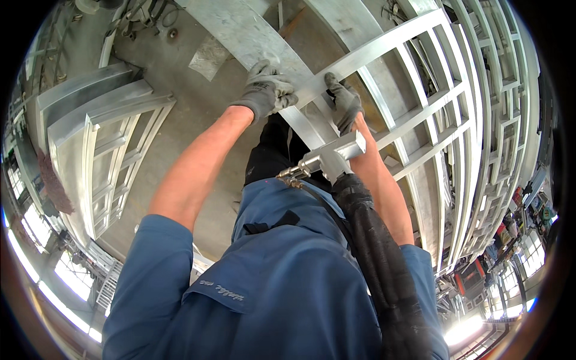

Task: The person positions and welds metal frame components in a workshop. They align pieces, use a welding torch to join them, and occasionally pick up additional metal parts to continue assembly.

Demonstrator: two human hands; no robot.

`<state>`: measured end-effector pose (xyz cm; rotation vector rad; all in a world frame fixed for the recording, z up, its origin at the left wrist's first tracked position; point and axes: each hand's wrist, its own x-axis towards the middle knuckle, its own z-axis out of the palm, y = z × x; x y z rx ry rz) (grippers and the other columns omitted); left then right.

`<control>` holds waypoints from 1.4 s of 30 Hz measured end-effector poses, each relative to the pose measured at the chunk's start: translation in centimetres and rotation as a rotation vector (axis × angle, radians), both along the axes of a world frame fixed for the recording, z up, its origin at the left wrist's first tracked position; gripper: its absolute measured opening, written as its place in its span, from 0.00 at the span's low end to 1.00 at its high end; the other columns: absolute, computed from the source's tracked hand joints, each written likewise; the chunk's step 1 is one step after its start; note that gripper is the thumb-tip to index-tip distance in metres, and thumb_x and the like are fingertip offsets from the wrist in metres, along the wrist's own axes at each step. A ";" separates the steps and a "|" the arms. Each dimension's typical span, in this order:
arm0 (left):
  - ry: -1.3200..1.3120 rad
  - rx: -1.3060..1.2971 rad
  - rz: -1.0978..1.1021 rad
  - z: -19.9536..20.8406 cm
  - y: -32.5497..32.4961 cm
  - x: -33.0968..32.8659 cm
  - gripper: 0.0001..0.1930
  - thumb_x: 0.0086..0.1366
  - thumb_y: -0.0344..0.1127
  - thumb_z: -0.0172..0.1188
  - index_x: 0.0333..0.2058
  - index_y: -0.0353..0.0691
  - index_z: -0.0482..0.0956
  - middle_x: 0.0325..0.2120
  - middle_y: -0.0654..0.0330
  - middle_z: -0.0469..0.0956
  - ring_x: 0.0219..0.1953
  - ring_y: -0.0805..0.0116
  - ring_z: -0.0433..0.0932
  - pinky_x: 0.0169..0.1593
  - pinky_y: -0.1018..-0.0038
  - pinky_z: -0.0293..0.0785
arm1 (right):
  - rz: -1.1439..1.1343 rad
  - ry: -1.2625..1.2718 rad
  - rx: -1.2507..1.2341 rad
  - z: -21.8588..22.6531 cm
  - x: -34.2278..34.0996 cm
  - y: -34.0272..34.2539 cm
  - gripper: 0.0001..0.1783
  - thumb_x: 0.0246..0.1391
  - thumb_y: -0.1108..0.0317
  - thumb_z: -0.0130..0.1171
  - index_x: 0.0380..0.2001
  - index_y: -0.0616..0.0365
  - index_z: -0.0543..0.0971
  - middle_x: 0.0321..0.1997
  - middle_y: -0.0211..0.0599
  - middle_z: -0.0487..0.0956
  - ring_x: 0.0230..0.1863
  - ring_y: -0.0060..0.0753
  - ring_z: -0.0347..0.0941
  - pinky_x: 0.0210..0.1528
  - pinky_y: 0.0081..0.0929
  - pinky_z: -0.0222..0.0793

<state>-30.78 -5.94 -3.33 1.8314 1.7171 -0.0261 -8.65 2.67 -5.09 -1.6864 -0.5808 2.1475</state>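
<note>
My left hand [267, 90], in a grey work glove, is closed at the end of a silver metal ladder-like frame [384, 51], its fingers curled by the frame's corner. On the other side of the same end bar my right hand [345, 101], gloved alike, grips the edge with thumb and fingers, partly hidden by the bar. The frame rests across a wide flat metal beam [255, 39]. In front of my body, over my right forearm, is a silver metal tool head [333, 157] with a thick black wrapped hose [378, 258] and a thinner hose. Neither hand touches the tool head.
Several long metal frames [474, 150] stand side by side at the right. More welded frames [102, 144] stand on the concrete floor [174, 138] at the left. A pale sheet scrap [210, 57] lies on the floor. Loose tools and cables [147, 15] are at the far left.
</note>
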 end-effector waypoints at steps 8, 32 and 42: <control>0.007 0.061 -0.024 -0.4 -0.1 0.0 0.14 0.61 0.60 0.65 0.34 0.60 0.88 0.41 0.72 0.83 0.57 0.60 0.75 0.74 0.52 0.50 | 0.042 -0.114 0.010 -0.9 0.1 0.7 0.30 0.61 0.52 0.71 0.56 0.65 0.81 0.47 0.42 0.86 0.45 0.37 0.82 0.48 0.37 0.77; -0.021 0.258 -0.032 -1.9 -0.6 -0.3 0.09 0.50 0.51 0.71 0.27 0.59 0.85 0.30 0.78 0.81 0.46 0.68 0.77 0.68 0.56 0.56 | -0.150 -0.123 -0.069 -0.2 -1.9 0.2 0.33 0.58 0.50 0.74 0.57 0.63 0.80 0.52 0.41 0.82 0.54 0.39 0.76 0.55 0.41 0.73; 0.008 0.086 -0.028 -1.6 -0.4 0.0 0.09 0.53 0.53 0.71 0.29 0.61 0.84 0.33 0.78 0.80 0.53 0.66 0.75 0.72 0.52 0.52 | -0.071 -0.127 -0.025 -0.6 -1.3 0.4 0.32 0.62 0.53 0.71 0.61 0.63 0.78 0.53 0.43 0.82 0.53 0.41 0.79 0.56 0.41 0.77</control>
